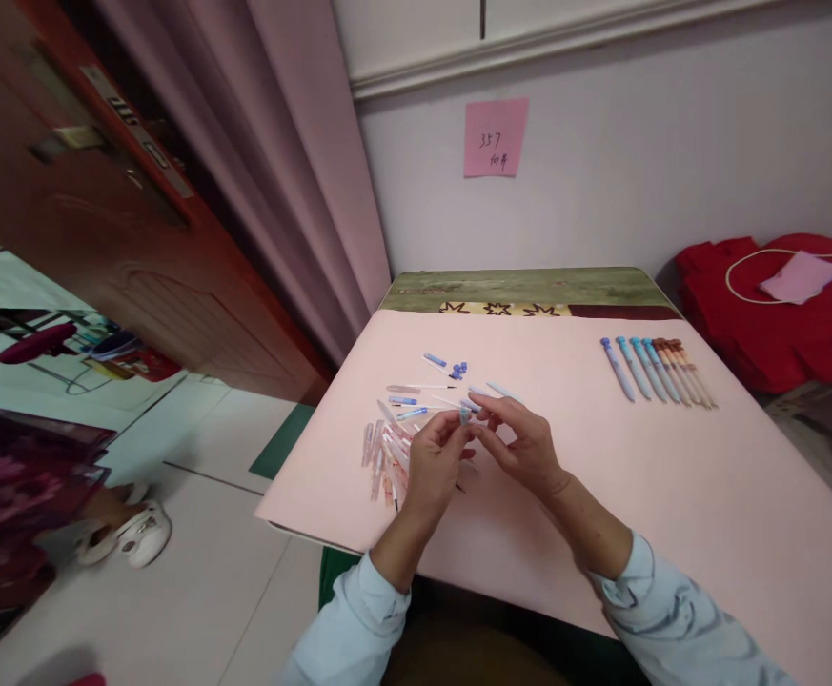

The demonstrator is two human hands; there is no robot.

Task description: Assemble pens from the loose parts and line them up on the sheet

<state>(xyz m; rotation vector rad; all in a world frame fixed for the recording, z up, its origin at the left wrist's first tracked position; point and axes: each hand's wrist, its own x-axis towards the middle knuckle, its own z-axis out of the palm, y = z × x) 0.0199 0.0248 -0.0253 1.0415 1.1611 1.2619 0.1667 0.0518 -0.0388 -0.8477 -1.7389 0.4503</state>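
Both hands meet over the left half of the pink-covered table. My left hand point(436, 454) is closed, pinching a small light blue pen part point(465, 412) upright between thumb and fingertips. Close against it, my right hand point(519, 438) has its thumb and forefinger on the same part; the fingers partly hide it. Beneath and left of my hands lies a pile of clear and pinkish pen barrels point(376, 448) and thin refills. Beyond the pile are blue printed pen pieces point(412, 413) and a cluster of small dark blue caps point(458, 370).
Several assembled pens point(648, 370), blue and brown, lie in a row at the right of the table point(673, 505). Red cloth point(773, 324) is beyond the right edge. A wooden door point(172, 248) and pink curtain point(279, 143) stand at left, with another person's white shoe point(145, 534) below.
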